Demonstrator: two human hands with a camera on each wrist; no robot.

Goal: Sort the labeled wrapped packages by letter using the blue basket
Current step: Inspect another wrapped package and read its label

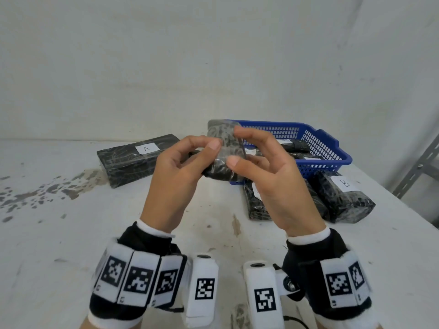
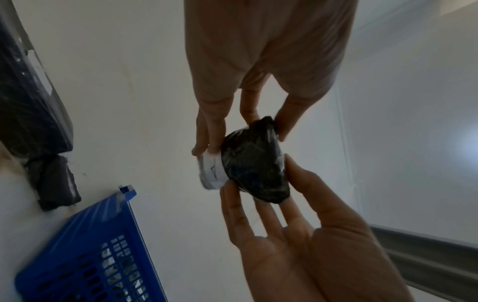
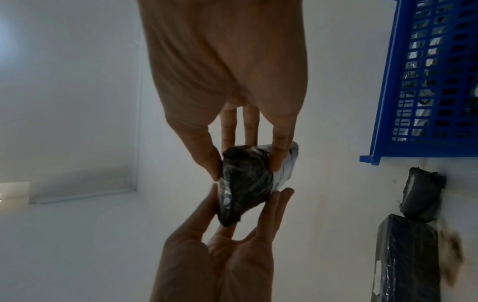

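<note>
A small black wrapped package (image 1: pixel 225 150) is held in the air in front of the blue basket (image 1: pixel 327 148). My left hand (image 1: pixel 204 155) pinches its left side with thumb and fingers, and my right hand (image 1: pixel 237 148) pinches its right side. In the left wrist view the package (image 2: pixel 256 161) shows a white label (image 2: pixel 213 169) on the side turned away from my head; its letter is unclear. The right wrist view shows the same package (image 3: pixel 243 183) between the fingertips of both hands. Several wrapped packages (image 1: pixel 294 144) lie in the basket.
A long package labeled A (image 1: pixel 137 160) lies at the back left of the white table (image 1: pixel 118 233). A package labeled B (image 1: pixel 342 195) and another package (image 1: pixel 256 200) lie in front of the basket. A grey metal rack (image 1: pixel 418 167) stands past the table's right edge.
</note>
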